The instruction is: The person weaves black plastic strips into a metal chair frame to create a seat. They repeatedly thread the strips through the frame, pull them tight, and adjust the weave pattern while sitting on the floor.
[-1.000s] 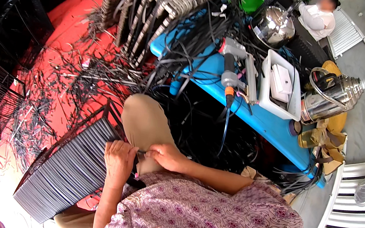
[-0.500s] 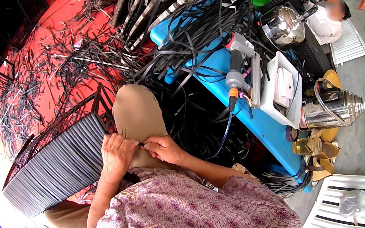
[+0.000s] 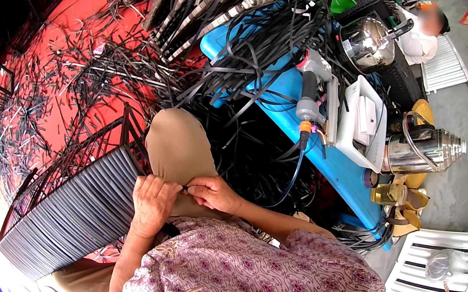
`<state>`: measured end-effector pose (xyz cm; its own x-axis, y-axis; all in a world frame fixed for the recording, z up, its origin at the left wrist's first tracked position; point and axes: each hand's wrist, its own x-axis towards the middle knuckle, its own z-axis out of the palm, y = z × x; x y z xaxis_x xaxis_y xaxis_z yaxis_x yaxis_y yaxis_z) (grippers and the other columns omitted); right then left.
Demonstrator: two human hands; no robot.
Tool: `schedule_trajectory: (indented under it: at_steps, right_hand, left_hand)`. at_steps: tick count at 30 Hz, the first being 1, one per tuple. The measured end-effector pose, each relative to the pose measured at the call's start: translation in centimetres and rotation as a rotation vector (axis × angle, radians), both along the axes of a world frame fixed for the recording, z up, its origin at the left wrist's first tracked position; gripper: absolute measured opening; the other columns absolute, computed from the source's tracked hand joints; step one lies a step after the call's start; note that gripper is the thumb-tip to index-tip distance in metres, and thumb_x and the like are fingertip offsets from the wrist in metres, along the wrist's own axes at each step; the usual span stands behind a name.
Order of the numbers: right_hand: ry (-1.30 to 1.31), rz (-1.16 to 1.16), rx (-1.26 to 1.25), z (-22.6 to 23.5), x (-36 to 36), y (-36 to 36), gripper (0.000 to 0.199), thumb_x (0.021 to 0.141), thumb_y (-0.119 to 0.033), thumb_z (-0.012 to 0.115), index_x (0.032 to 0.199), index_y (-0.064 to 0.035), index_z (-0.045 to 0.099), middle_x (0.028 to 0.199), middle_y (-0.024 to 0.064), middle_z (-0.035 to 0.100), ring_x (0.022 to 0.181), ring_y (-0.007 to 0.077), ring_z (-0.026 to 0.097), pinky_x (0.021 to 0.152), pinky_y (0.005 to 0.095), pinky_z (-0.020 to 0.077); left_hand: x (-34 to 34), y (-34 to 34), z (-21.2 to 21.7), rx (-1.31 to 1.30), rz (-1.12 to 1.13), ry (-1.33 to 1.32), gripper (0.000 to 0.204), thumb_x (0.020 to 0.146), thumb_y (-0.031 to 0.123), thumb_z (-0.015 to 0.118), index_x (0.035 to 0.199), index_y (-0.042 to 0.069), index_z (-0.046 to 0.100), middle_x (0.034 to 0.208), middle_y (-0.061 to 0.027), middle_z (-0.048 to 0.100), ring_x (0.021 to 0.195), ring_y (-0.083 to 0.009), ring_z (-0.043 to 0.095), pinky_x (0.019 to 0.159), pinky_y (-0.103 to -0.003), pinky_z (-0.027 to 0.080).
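1. Woven panel (image 3: pixel 72 208) of dark grey strips, lower left, leaning against the person's knee.
2. Left hand (image 3: pixel 153 200) closed on the panel's right edge, fingers curled over it.
3. Right hand (image 3: pixel 215 194) just beside the left, pinched on a thin black strip (image 3: pixel 185 187) at the panel edge.
4. Loose black strips (image 3: pixel 72 76) scattered over the red floor.
5. Blue worktop (image 3: pixel 339 166), right of the knee: nail gun (image 3: pixel 307 99), white tray (image 3: pixel 361 124), steel flask (image 3: pixel 422 151).
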<state>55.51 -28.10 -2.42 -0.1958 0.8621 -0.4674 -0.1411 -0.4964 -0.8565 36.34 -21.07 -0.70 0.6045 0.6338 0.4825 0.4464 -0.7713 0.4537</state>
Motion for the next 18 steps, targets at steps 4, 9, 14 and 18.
schedule_trajectory:
  at_steps: [4, 9, 14, 18]
  right_hand:
    - [-0.005, -0.01, 0.013, -0.1, -0.3, 0.1, 0.022, 0.098, -0.017, 0.055, 0.101, 0.0019, 0.067, 0.068, 0.0004, 0.056, 0.06, 0.006, 0.05, 0.053, 0.0218, 0.0398]
    - [-0.002, -0.008, -0.053, 0.2, -0.3, 0.2, 0.022, 0.098, -0.017, 0.056, 0.1, 0.0014, 0.067, 0.068, 0.0002, 0.057, 0.059, 0.0055, 0.05, 0.052, 0.0214, 0.0395]
    - [-0.009, -0.018, -0.034, 0.3, -0.4, 0.1, 0.022, 0.098, -0.018, 0.056, 0.1, 0.0, 0.068, 0.066, -0.0008, 0.056, 0.057, 0.0048, 0.049, 0.05, 0.0206, 0.0382]
    - [-0.004, -0.038, -0.026, 0.0, -0.6, -0.1, 0.021, 0.098, -0.019, 0.057, 0.1, -0.0012, 0.069, 0.065, -0.0014, 0.055, 0.056, 0.0047, 0.048, 0.049, 0.0207, 0.0376]
  left_hand:
    - [-0.3, 0.1, 0.0, -0.027, -0.018, -0.003, 0.017, 0.072, 0.007, 0.072, 0.082, 0.009, 0.059, 0.074, -0.0046, 0.053, 0.071, -0.0242, 0.054, 0.069, -0.038, 0.04]
    - [-0.4, 0.1, 0.3, -0.02, -0.033, -0.022, 0.014, 0.072, 0.007, 0.071, 0.08, 0.009, 0.06, 0.073, -0.0046, 0.052, 0.071, -0.024, 0.053, 0.068, -0.037, 0.04]
    - [-0.4, 0.2, 0.8, -0.014, -0.036, -0.033, 0.012, 0.073, 0.009, 0.071, 0.078, 0.009, 0.06, 0.071, -0.0047, 0.05, 0.07, -0.0239, 0.052, 0.067, -0.037, 0.04]
    - [-0.5, 0.1, 1.0, -0.007, -0.045, -0.028, 0.012, 0.073, 0.01, 0.071, 0.077, 0.009, 0.06, 0.071, -0.005, 0.05, 0.069, -0.0242, 0.052, 0.067, -0.037, 0.04]
